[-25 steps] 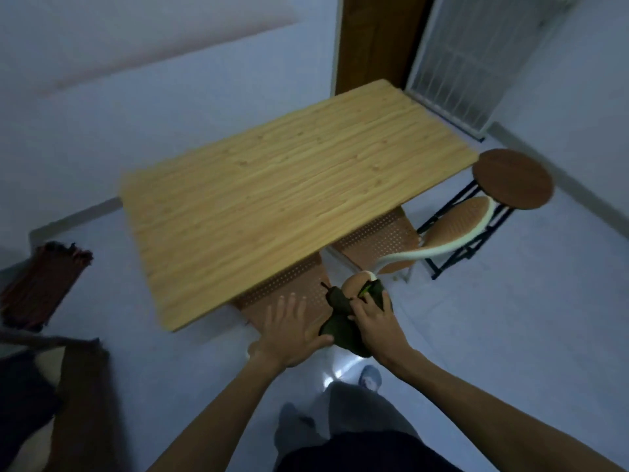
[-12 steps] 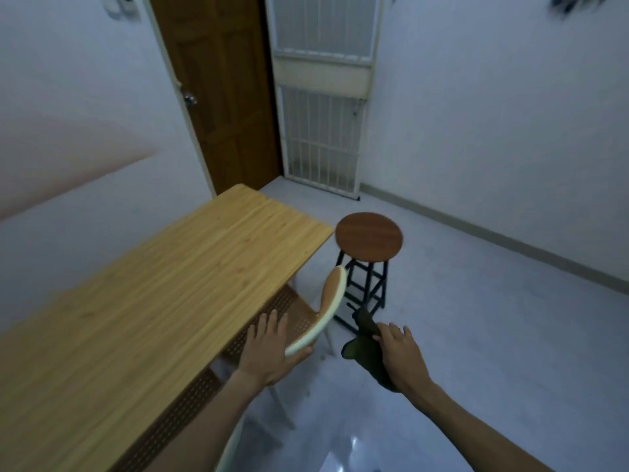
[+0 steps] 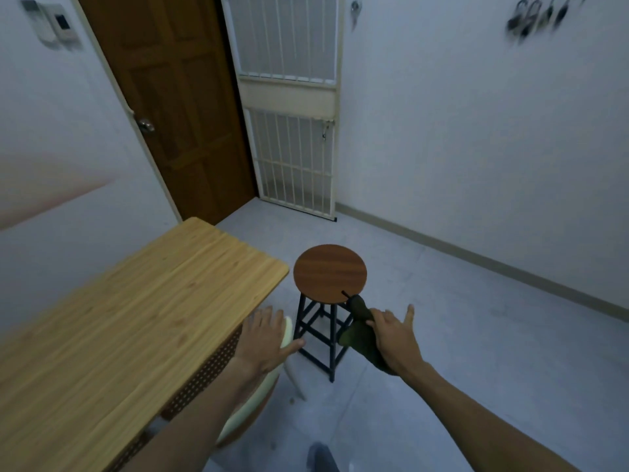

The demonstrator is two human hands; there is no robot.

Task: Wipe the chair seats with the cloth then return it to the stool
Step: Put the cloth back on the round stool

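Note:
My right hand [image 3: 391, 338] grips a dark green cloth [image 3: 357, 330], which hangs just in front of and below the near rim of the round brown stool [image 3: 326, 270]. The stool has black legs and nothing on its seat. My left hand [image 3: 263, 340] rests flat, fingers spread, on the cream top edge of a chair back [image 3: 287, 330]. The chair [image 3: 245, 407] is tucked under the wooden table [image 3: 136, 318], with its perforated brown seat partly hidden below the tabletop.
A brown door [image 3: 177, 107] and a white barred gate [image 3: 292, 107] stand behind the stool. White walls close the room on the left and right. Pale tiled floor [image 3: 459, 335] spreads to the right of the stool. Keys hang high on the right wall [image 3: 534, 15].
The view swung up from the table toward the stool. My right hand carried the cloth from the chair toward the stool. My left hand shifted onto the second chair's back.

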